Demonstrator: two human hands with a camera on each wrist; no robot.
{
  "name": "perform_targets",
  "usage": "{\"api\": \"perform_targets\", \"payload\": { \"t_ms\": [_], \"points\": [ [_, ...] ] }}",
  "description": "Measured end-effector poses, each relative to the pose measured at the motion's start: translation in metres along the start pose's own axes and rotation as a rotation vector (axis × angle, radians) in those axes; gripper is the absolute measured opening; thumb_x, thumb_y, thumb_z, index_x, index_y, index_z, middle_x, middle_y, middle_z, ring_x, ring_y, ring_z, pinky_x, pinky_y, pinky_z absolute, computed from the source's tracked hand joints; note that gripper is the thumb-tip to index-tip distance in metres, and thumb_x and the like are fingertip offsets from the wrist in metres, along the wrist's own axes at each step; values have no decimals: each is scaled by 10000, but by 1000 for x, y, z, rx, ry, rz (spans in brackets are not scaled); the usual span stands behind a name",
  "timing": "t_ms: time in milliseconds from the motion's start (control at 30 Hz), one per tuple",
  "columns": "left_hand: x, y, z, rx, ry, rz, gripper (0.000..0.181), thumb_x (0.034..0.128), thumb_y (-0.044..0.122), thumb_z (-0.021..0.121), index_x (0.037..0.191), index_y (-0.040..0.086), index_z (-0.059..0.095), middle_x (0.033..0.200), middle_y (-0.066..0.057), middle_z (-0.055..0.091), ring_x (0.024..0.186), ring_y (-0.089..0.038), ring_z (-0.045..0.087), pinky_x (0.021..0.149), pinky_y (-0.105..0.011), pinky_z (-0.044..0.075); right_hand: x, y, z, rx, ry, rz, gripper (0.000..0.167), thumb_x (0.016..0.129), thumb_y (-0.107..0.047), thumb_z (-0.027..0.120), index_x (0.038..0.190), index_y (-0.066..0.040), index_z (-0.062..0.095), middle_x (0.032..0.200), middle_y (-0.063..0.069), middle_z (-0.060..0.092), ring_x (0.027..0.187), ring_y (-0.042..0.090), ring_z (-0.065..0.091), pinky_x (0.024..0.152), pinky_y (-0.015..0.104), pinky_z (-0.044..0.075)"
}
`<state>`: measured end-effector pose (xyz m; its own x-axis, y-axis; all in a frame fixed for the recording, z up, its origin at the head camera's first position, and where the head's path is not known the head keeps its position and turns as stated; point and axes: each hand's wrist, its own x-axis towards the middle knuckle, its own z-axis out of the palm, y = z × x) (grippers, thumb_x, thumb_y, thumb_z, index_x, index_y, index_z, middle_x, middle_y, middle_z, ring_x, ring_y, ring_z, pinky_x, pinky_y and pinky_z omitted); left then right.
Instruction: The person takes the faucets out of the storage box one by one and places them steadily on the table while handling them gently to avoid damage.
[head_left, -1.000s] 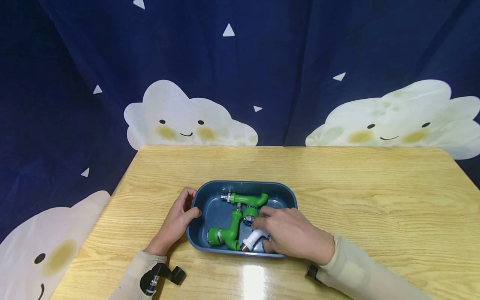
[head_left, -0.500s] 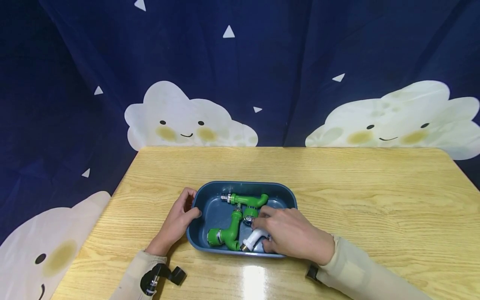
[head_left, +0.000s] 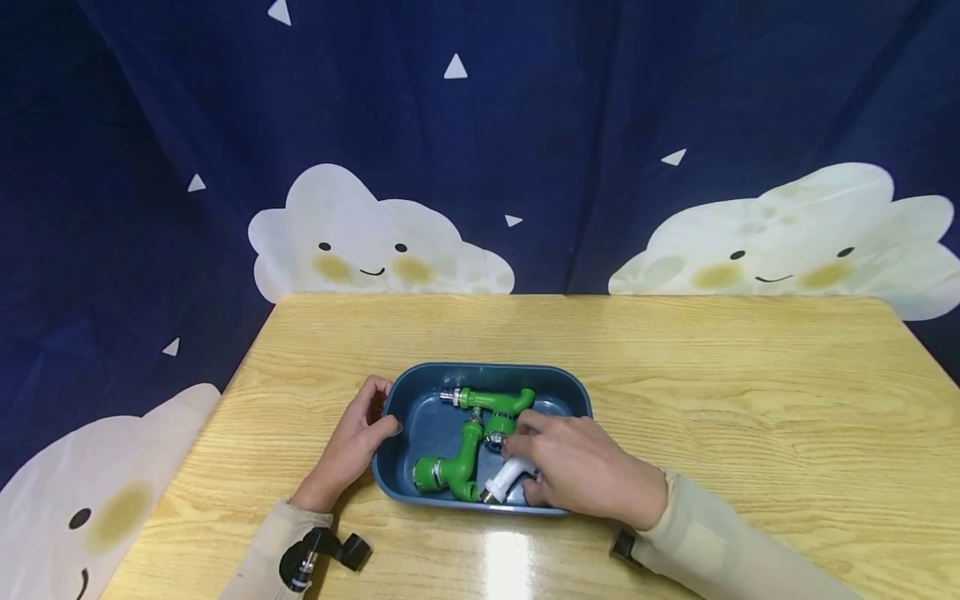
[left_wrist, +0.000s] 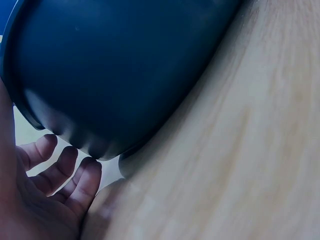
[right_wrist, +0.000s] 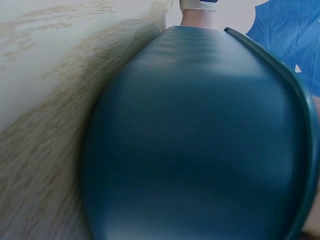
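Observation:
A dark blue plastic basin (head_left: 480,367) stands on the wooden table in the head view. My left hand (head_left: 357,442) holds its left end, thumb over the rim and curled fingers (left_wrist: 65,175) at the outer wall. Inside the basin, my right hand (head_left: 581,462) grips a white tap (head_left: 510,477); the hand covers much of it. Two green taps lie beside it: one green tap (head_left: 461,462) at the front left, another green tap (head_left: 487,401) along the back. In the right wrist view the basin wall (right_wrist: 200,135) hides the right hand's fingers.
The light wooden table (head_left: 750,400) extends to both sides and behind the basin. A dark blue curtain (head_left: 555,125) with printed clouds hangs at the table's far edge. Black straps and small camera mounts (head_left: 354,552) sit at the wrists.

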<state>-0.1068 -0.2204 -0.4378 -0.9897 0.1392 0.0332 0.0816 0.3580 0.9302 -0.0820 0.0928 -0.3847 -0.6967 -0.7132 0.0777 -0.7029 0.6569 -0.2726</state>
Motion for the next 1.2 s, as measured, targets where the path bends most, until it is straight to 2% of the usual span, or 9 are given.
{"api": "perform_targets", "payload": {
  "t_ms": [833, 1200],
  "points": [
    [-1, -4, 1, -11, 7, -8, 311, 812, -12, 560, 1109, 29, 479, 976, -98, 465, 926, -173, 485, 793, -260, 406, 0, 1, 1, 7, -1, -8, 344, 747, -203, 797, 1089, -216, 771, 1033, -40, 684, 782, 79, 603, 549, 242, 413],
    [0, 0, 0, -14, 5, -6, 316, 815, 9, 568, 1119, 28, 484, 986, -104, 482, 929, -176, 491, 789, -265, 420, 1, 1, 2, 3, 9, -11, 321, 746, -204, 784, 1066, -228, 763, 1012, -53, 673, 775, 79, 590, 550, 236, 407]
  ]
}}
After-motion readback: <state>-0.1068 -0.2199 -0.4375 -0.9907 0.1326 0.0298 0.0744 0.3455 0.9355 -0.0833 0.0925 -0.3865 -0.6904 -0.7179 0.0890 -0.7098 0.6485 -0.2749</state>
